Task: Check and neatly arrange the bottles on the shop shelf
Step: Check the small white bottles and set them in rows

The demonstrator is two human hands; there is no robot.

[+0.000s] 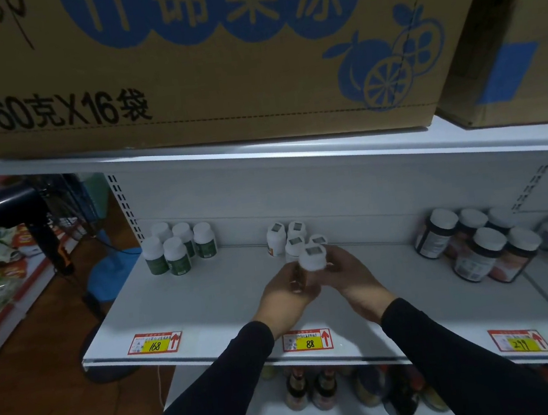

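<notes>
White-capped bottle (311,258) gripped by left hand (288,293) and right hand (350,277) above bare shelf (208,305) front.

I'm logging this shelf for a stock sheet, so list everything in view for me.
Green-label bottles: five, white caps, shelf's left rear.
White bottles: four standing mid-shelf, grey patch on each cap.
Held bottle: one, white, between both hands.
Dark bottles: about five, white caps, shelf's right.
Price tags: three, red and yellow, on the shelf front edge.
Cardboard boxes: two, brown with blue print, top shelf.
Lower bottles: several, dark, shelf below.
Fan: one, black, left aisle.
Left hand: gripping the bottle.
Right hand: gripping it too.
</notes>
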